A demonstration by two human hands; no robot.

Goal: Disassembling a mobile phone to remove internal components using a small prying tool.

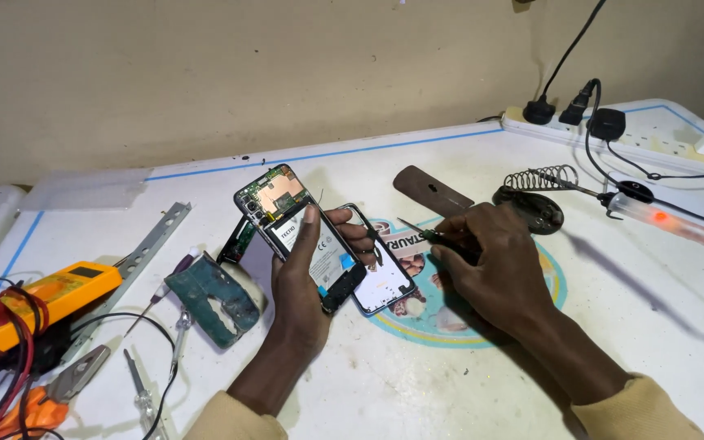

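**Opened phone held at frame centre, screwdriver in the other hand**

The left hand point(307, 273) holds an opened phone point(299, 232) tilted up off the white desk point(482, 383), just left of the frame's centre. Its grip is closed around the phone body, thumb pressed on the exposed battery, fingers wrapped behind. The phone's back is off, showing a circuit board at its upper end. A detached screen panel point(385, 281) lies partly under the phone, touching its lower right edge, over a round printed sticker point(450, 326) on the desk.

The right hand point(495, 265), right of centre, has its grip pinched on a small screwdriver point(419, 231) whose tip points toward the phone, ending near the fingers of the left hand.

At the right, a soldering iron point(670, 222) rests by a coiled stand point(541, 178), below a power strip point(613, 130) in the upper right. At the lower left lie a yellow multimeter point(63, 289), orange-handled pliers point(50, 395) and a teal block point(213, 297).
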